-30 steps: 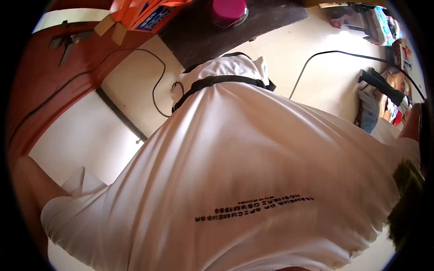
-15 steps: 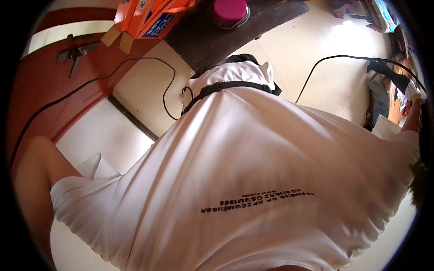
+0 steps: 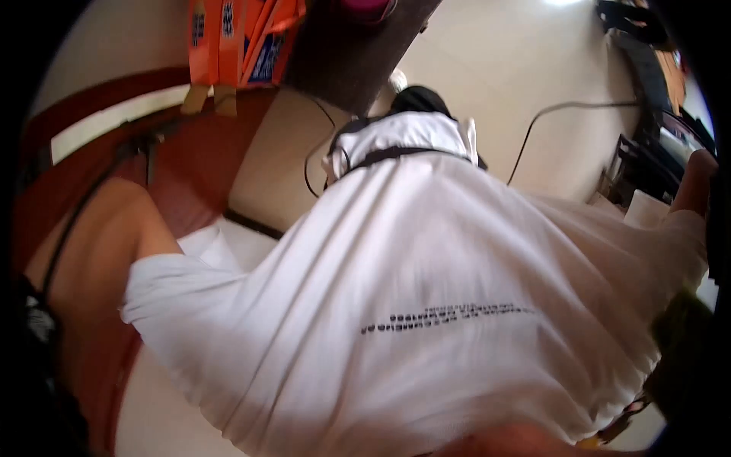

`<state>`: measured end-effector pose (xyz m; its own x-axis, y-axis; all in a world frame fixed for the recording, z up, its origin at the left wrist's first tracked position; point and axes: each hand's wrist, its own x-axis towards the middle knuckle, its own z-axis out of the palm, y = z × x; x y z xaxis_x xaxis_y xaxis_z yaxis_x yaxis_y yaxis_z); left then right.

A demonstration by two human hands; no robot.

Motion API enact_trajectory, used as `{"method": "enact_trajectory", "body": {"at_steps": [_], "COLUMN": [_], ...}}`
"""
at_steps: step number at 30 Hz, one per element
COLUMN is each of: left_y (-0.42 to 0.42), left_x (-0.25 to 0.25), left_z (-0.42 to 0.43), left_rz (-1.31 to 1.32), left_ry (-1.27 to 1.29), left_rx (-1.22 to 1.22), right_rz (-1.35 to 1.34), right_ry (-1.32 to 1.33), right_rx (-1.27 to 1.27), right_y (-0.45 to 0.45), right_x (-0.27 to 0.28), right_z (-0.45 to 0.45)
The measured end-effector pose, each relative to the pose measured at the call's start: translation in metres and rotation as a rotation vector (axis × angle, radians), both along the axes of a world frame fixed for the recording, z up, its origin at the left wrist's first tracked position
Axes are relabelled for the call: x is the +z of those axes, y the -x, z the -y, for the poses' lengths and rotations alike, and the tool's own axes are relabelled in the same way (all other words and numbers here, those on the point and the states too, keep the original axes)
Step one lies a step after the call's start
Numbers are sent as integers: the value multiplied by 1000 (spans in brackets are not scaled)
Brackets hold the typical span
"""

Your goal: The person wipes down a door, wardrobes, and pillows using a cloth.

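A white shirt [image 3: 449, 251] takes up most of the view, worn on the person's body and spread wide between the two sleeves. Pale floor [image 3: 548, 61] lies beyond it. To the left is a red wooden panel [image 3: 202, 179], and ahead a dark surface [image 3: 343, 53] reaches in from the top edge. The left arm [image 3: 114, 228] is bent out to one side; the right arm [image 3: 691, 190] shows only partly, at the far edge. Both hands are out of sight, so I cannot tell whether the left hand or the right hand is open, closed or gripping anything. Smaller things follow: an orange box [image 3: 217, 46] beside the dark surface, a black strap [image 3: 403, 154] across the waist, a thin black cord [image 3: 523, 137] over the floor, and blurred lettering [image 3: 457, 318] on the chest. No finished handling shows; what is done and what is left cannot be judged from here.
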<state>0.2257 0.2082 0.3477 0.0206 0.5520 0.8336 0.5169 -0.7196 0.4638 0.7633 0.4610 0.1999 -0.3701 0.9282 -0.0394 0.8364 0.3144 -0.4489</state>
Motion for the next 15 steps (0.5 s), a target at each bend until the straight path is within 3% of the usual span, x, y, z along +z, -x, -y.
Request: {"method": "enact_trajectory", "body": {"at_steps": [8,15], "left_y": [-19,-95], "left_x": [18,23], "left_z": [-4,-37], "left_rz": [-40,-13], "left_ry": [-325,-472], "left_rx": [-450,-722], "right_rz": [-78,-243], "right_ry": [-197,-407], "right_rx": [-306,-552], "right_y": [-53,-117], "right_x": [67,108], "right_z": [123,228]}}
